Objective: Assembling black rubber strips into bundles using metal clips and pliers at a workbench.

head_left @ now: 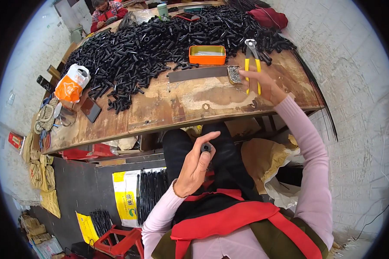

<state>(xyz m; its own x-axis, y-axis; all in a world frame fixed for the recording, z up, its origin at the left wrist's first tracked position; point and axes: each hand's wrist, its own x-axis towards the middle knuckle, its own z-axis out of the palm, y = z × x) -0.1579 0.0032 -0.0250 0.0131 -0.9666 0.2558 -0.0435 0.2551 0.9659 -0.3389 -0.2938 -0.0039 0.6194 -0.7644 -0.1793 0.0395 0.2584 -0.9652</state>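
Observation:
My left hand (195, 163) is closed around a short black tube (206, 147), its hollow round end turned up, above my lap. Over the table's right side, my right hand (266, 86) is smeared by motion. Its fingertips are beside a small tin of tiny metal pieces (234, 75), and it overlaps the yellow handles of a pair of pincers (252, 52). Whether those fingers grip the pincers or a small piece, I cannot make out. A flat dark metal strip (197, 74) lies left of the tin, with an orange-rimmed box (207, 55) behind it.
A large heap of black tubes (147, 47) covers the table's far part. Toward the left are a plastic bag (73, 84), a phone (91, 109) and a glass jar (66, 115). Another person (104, 15) sits far left. Below stand a red stool (119, 241) and bundled black rods (152, 187).

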